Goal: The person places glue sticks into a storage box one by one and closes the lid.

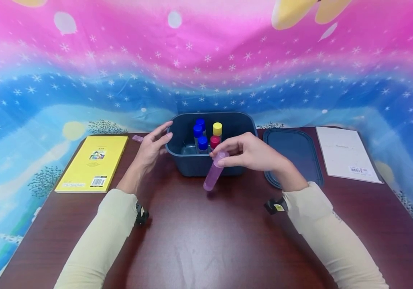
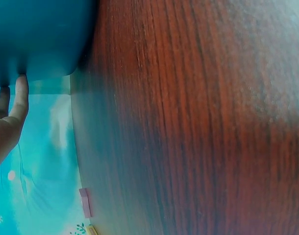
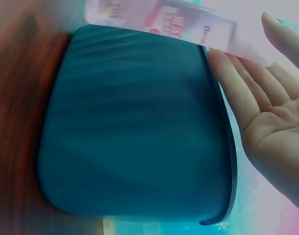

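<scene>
purple tube [image 1: 213, 175] tilted, upper end pinched in right grip [image 1: 250, 153].

Barcode [image 1: 98, 181] on the yellow book [image 1: 78, 166], another on the white book [image 1: 343, 154], pink lettering [image 3: 173, 24] on the tube [image 1: 213, 174], wording illegible

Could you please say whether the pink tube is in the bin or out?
Out. The right hand holds the pink tube tilted in front of the bin, where it hides part of the bin's front.

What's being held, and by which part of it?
The right grip holds the pink tube by its upper end; the left grip touches the bin.
</scene>
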The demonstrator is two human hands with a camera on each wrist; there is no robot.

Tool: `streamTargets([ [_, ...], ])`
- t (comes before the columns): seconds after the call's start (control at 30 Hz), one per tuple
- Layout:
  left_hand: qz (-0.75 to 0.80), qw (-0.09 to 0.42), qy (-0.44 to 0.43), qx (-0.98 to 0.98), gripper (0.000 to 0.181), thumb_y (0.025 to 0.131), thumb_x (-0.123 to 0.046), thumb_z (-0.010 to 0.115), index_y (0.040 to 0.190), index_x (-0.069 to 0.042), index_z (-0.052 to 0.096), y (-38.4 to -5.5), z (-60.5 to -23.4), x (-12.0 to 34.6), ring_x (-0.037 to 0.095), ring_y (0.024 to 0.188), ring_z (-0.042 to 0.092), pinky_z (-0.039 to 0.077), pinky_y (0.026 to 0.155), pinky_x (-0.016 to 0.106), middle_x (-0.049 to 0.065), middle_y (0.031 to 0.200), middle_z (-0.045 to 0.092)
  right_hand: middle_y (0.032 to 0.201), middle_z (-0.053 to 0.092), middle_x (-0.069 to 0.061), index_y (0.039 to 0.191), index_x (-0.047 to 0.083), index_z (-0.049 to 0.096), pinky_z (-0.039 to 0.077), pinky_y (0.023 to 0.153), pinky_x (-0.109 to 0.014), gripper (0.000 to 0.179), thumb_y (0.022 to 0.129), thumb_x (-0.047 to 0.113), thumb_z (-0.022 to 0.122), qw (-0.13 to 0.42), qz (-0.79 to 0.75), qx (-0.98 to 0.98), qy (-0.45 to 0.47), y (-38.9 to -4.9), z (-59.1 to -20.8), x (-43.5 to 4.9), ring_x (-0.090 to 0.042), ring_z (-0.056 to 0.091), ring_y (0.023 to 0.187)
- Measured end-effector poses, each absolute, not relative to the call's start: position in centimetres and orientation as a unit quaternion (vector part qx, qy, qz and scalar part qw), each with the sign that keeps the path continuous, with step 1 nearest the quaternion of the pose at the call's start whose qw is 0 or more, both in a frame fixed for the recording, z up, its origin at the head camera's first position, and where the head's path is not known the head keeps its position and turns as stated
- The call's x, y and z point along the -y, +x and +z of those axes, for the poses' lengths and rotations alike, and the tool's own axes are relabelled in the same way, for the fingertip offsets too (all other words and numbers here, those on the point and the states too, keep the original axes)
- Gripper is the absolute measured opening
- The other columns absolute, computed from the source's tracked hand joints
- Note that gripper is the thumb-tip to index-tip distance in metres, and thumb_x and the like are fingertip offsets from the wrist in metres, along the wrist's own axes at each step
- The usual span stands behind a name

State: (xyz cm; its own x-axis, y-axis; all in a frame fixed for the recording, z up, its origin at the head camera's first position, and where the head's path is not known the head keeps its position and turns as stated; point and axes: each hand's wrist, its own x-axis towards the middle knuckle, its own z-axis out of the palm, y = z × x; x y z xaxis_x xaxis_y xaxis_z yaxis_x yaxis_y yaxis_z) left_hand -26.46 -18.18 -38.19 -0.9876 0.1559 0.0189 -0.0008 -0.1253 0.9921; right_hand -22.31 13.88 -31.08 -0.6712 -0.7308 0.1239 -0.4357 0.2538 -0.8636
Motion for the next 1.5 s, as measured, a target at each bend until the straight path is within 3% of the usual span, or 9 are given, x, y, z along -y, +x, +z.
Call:
streamTargets([
  [0.53,0.746,0.051,0.061,-0.661,0.054,0.104,-0.02,0.06,0.155,-0.012,0.045,-26.46,-38.21,18.21,0.032,0.137,0.045,0.046,0.104,0.052,0.01,0.16,0.034,0.121,0.071,-0.014,0.126,-0.002,0.068,0.057,0.092,-0.039,0.032,0.095,0.005,0.071,0.096,-0.632,-0.703,-0.312,-22.39,-30.32,-13.39,-0.028,0.068,0.113],
  [0.9,0.744,0.046,0.064,-0.663,0.054,0.104,-0.021,0.06,0.154,-0.012,0.045,-26.59,-38.34,18.26,0.034,0.137,0.047,0.047,0.103,0.05,0.01,0.159,0.036,0.121,0.071,-0.012,0.123,0.0,0.07,0.058,0.091,-0.037,0.028,0.096,0.005,0.07,0.038,-0.657,-0.694,-0.291,-22.59,-30.32,-13.15,-0.029,0.066,0.114],
  [1.5,0.748,0.046,0.062,-0.66,0.053,0.104,-0.021,0.06,0.154,-0.012,0.046,-26.68,-38.47,18.3,0.034,0.136,0.047,0.048,0.103,0.049,0.01,0.159,0.036,0.121,0.071,-0.014,0.123,-0.003,0.069,0.057,0.092,-0.038,0.028,0.095,-0.004,0.067,0.005,-0.71,-0.645,-0.283,-23.15,-30.33,-13.81,-0.03,0.067,0.115],
])
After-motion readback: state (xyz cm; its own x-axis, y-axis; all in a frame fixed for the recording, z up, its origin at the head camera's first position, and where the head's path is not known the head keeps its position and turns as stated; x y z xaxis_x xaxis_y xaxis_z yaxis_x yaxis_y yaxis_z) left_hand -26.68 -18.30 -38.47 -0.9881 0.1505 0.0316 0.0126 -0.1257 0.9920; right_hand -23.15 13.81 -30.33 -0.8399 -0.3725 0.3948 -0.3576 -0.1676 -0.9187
